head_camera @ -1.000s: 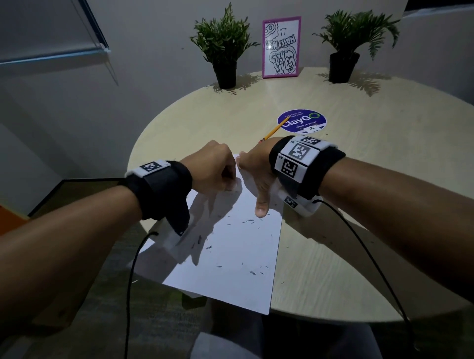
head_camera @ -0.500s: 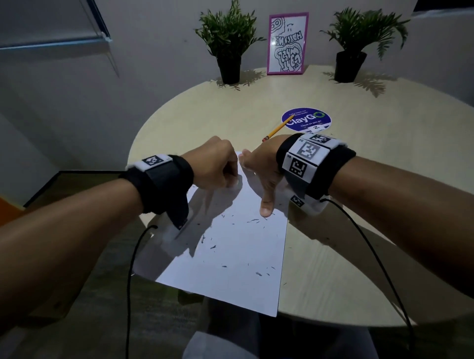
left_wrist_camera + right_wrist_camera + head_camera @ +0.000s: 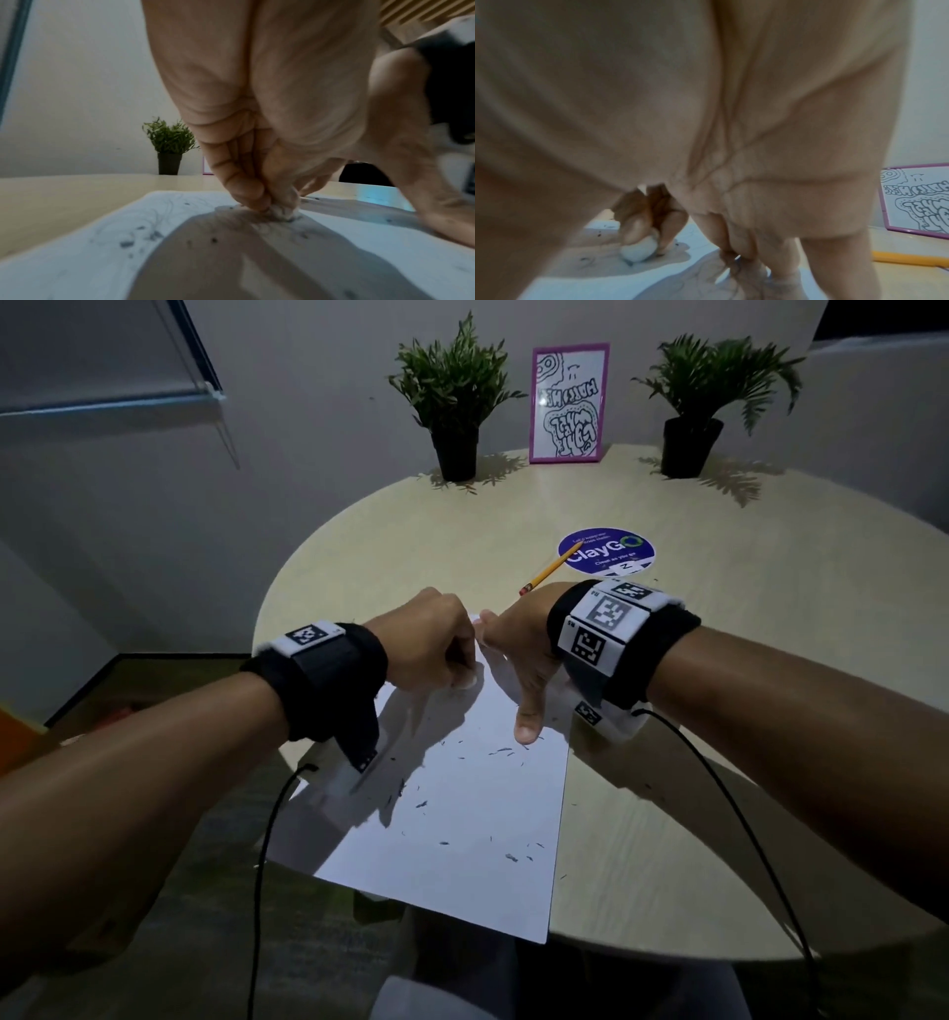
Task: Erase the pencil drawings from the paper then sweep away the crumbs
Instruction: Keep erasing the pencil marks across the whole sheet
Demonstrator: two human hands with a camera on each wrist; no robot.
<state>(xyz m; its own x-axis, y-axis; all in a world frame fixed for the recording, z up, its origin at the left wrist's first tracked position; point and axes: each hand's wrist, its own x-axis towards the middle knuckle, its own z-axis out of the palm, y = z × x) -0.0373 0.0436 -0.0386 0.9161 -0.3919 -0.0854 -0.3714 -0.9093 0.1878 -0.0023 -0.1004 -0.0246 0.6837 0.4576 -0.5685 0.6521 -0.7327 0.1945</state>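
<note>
A white sheet of paper (image 3: 462,839) lies on the round table (image 3: 693,839), its near end hanging over the edge. My left hand (image 3: 434,649) pinches a small white eraser (image 3: 284,211) and presses it onto the top of the sheet; the eraser (image 3: 638,250) also shows in the right wrist view. Faint pencil lines (image 3: 154,223) remain beside it. My right hand (image 3: 518,660) presses on the sheet's top right with straight fingers, its thumb pointing toward me. Several dark eraser crumbs (image 3: 506,751) lie scattered over the paper.
A yellow pencil (image 3: 549,570) lies just beyond my right hand, its tip on a round purple sticker (image 3: 608,552). Two potted plants (image 3: 454,403) (image 3: 693,403) and a pink-framed drawing (image 3: 570,403) stand at the table's far edge. The table's left edge drops to the floor.
Both hands keep their places at the top of the paper, the left still pinching the eraser. Only the view has shifted a little.
</note>
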